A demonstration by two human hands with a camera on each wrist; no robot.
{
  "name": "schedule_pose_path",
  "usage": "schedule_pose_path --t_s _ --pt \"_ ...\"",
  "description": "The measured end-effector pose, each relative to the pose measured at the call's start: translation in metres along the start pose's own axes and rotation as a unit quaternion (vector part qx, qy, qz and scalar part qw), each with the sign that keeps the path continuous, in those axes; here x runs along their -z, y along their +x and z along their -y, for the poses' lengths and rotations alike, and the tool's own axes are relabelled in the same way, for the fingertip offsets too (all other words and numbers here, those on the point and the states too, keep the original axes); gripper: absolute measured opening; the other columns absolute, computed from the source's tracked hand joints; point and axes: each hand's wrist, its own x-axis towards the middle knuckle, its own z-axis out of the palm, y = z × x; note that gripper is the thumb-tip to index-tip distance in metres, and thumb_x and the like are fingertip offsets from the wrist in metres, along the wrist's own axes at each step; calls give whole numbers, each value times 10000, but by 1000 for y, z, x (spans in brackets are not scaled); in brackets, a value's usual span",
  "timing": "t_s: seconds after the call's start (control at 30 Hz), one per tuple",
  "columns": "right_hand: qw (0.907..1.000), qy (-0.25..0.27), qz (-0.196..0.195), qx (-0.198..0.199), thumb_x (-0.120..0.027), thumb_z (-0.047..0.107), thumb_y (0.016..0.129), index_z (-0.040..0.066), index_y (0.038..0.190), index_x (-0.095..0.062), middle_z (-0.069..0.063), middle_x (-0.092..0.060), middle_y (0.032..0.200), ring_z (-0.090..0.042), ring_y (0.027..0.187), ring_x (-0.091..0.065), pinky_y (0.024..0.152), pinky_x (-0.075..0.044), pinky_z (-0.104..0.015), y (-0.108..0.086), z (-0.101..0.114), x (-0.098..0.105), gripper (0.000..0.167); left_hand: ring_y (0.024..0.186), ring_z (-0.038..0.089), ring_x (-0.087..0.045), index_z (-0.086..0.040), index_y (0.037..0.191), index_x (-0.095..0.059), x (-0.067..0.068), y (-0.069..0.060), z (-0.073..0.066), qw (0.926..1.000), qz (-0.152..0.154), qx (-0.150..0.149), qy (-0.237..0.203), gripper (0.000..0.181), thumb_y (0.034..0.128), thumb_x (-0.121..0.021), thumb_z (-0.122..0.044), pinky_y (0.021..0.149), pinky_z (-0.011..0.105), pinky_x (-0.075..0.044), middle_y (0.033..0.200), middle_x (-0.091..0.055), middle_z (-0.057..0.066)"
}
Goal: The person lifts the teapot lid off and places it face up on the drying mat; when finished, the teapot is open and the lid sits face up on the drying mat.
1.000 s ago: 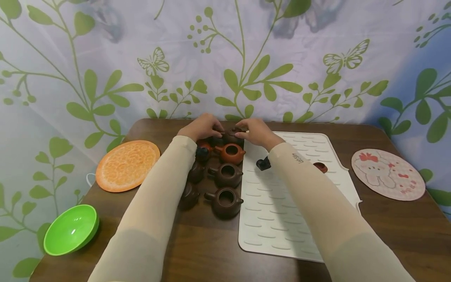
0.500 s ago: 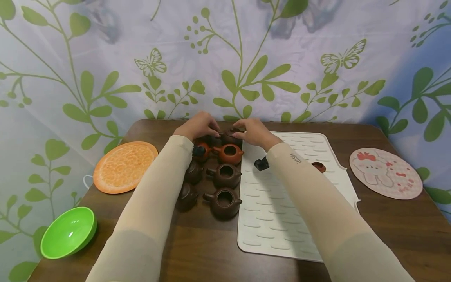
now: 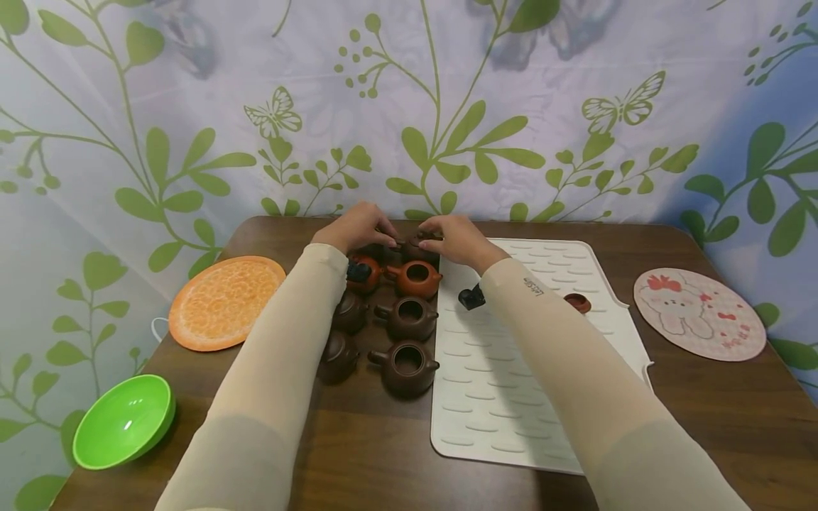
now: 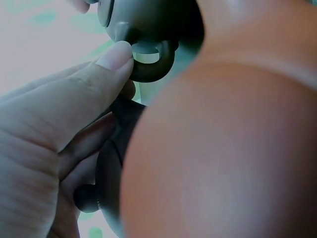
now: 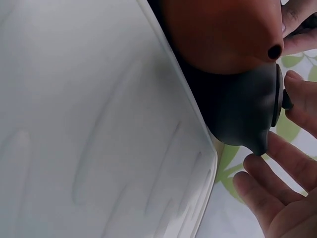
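almost nothing has changed in the last second: both hands stay at the back dark teapot, and that pot sits in the same place, at the far end of its row, just beside the white mat. the left hand pinches the pot's handle, with the thumb on the near side and fingers behind. the right hand has its fingers bent close to the pot, one at the knob on the lid and others by the spout; the view is poor there, so i cannot tell if it grips or only touches. the lid sits on top of the pot. so little movement seems to mean the work is still about this one pot. nearer the person, the orange teapot, the middle brown teapot and the front brown teapot all have bare round holes on top, and no hand is on them.
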Motion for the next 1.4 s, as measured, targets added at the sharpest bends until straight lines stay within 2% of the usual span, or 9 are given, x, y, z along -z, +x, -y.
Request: schedule_pose_path --t_s 0.13,0.43,0.73,1.1,1.4 --pt "10000 -44 -56 37 -681 273 1066 82 1448 -642 -148 -631 1400 -339 1295 -575 1063 -459 -485 1 2 -1 429 1013 227 -696 -101 1055 -860 0 0 0 10000 -14 18 48 141 956 -816 -191 924 408 -542 1039 -783 28" --pt "9992 -166 -310 -213 -672 246 1071 62 1390 -689 -124 -677 1339 -314 1235 -613 1019 -492 -458 6 8 -6 369 1022 202 -692 -127 1071 -859 -1 4 2 9995 57 287 102 161 963 -803 -233 933 387 -538 1034 -782 0" --pt "9974 -90 -606 -374 -690 223 1058 83 1301 -751 -107 -695 1299 -318 1232 -608 998 -504 -461 6 15 -4 286 1023 204 -694 -125 1083 -856 -2 5 2 9993 75 364 14 162 965 -803 -222 927 395 -541 1050 -780 9" --pt "9928 596 -1021 -187 -696 198 1056 72 1228 -764 -93 -730 1177 -277 1104 -654 932 -521 -441 -4 9 5 224 1023 215 -696 -121 1091 -855 -2 5 3 9995 41 297 137 169 970 -800 -224 932 407 -541 1048 -781 16" --pt "9899 868 -1107 -176 -699 166 1049 35 1242 -762 -113 -735 1179 -288 1118 -669 944 -526 -459 -18 0 19 241 1059 227 -687 -118 1113 -848 -1 3 3 9994 22 316 100 185 972 -793 -224 940 417 -543 1094 -772 33"
